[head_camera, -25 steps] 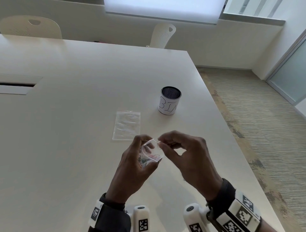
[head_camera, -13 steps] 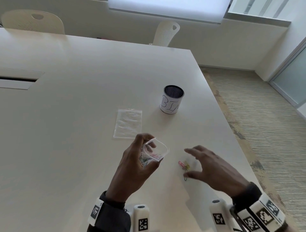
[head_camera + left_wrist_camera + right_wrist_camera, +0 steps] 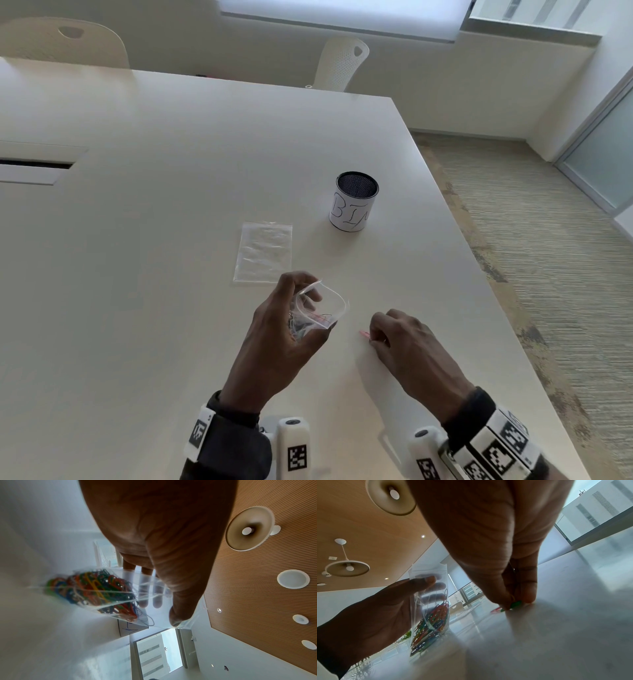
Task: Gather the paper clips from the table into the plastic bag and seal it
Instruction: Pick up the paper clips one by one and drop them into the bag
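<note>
My left hand (image 3: pixel 281 329) grips a small clear plastic bag (image 3: pixel 320 308) above the table, mouth held wide and facing up. Many coloured paper clips (image 3: pixel 96 588) fill its lower part, also seen as the bag (image 3: pixel 429 608) in the right wrist view. To its right, my right hand (image 3: pixel 404 339) is down on the table (image 3: pixel 137 308), thumb and finger pinching a green paper clip (image 3: pixel 515 604). A pink paper clip (image 3: pixel 364 333) lies just left of those fingertips, partly hidden.
A second flat clear bag (image 3: pixel 263 251) lies on the table beyond my left hand. A mesh cup with a white label (image 3: pixel 352 202) stands further back right. The table's right edge runs close to my right arm; two chairs stand at the far side.
My right hand left the bag's mouth, dropped right to the table and closed its fingers on the loose clips. The left hand kept the bag held up in place.
</note>
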